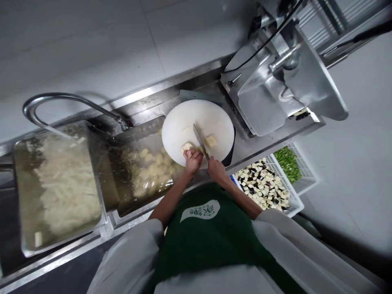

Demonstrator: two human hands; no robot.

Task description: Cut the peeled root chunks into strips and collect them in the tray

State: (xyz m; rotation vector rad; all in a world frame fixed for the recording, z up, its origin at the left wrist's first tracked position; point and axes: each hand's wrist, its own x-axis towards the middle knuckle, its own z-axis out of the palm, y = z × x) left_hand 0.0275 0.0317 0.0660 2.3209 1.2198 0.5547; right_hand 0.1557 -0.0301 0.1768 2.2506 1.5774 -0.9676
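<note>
A round white cutting board [199, 114] lies on the steel counter. My left hand [192, 160] is curled, pressing down on a pale potato piece [186, 147] at the board's near edge. My right hand [216, 168] grips the handle of a knife [200, 141], whose blade points away across the board between the held piece and another cut potato chunk [210, 141]. A third pale slice [185, 130] lies further back on the board.
A sink [143, 163] to the left holds peeled potatoes in water. Further left a steel tray [58, 183] holds shredded potato under a curved faucet [61, 100]. A slicing machine [275, 81] stands at the right. Below it are white baskets of diced eggplant [265, 185] and green vegetable [288, 163].
</note>
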